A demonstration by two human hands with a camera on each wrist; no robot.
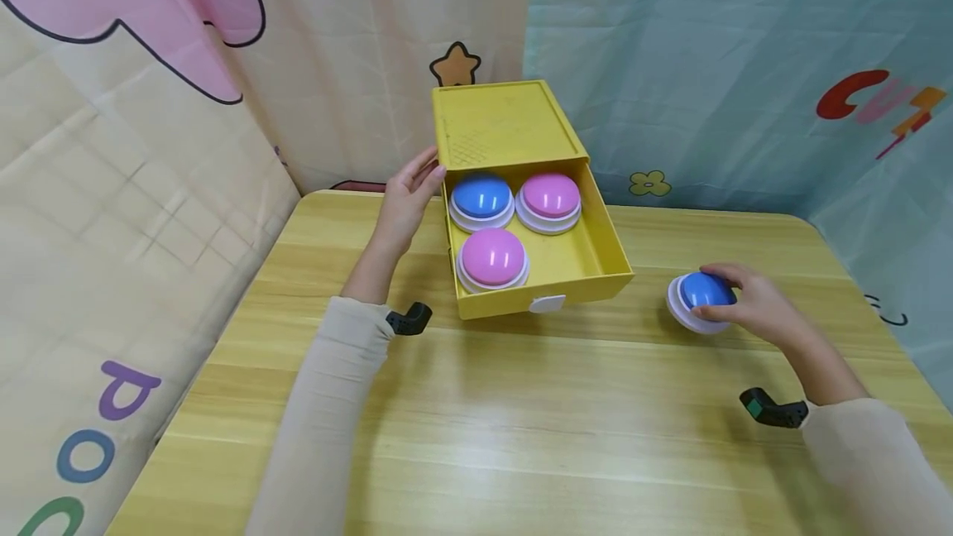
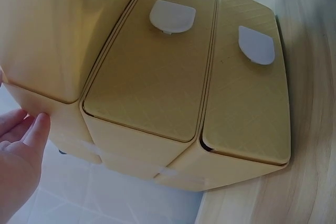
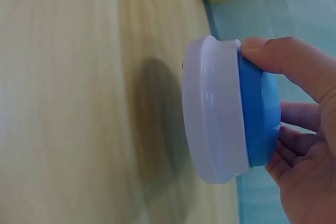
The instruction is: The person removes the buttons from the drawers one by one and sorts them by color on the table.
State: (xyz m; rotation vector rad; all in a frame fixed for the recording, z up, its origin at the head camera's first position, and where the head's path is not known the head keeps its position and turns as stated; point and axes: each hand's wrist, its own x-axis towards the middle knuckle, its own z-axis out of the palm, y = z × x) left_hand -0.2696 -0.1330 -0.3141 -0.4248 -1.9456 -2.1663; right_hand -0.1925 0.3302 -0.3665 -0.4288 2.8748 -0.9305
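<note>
A blue-domed push button (image 1: 706, 291) with a white base is gripped between thumb and fingers of my right hand (image 1: 759, 308). In the right wrist view the button (image 3: 226, 111) hangs tilted, with its shadow on the table. The top drawer (image 1: 554, 263) of a yellow drawer cabinet (image 1: 510, 124) stands pulled out. Inside lie a blue button (image 1: 481, 195) at the back left, a pink button (image 1: 551, 195) at the back right and another pink button (image 1: 493, 257) at the front left. My left hand (image 1: 405, 201) rests its fairly straight fingers against the cabinet's left side.
Below the pulled-out drawer, two closed drawers (image 2: 144, 72) with white tabs show in the left wrist view. The cabinet stands at the back of a wooden table (image 1: 476, 420). Printed curtains (image 1: 685, 64) hang behind and beside the table.
</note>
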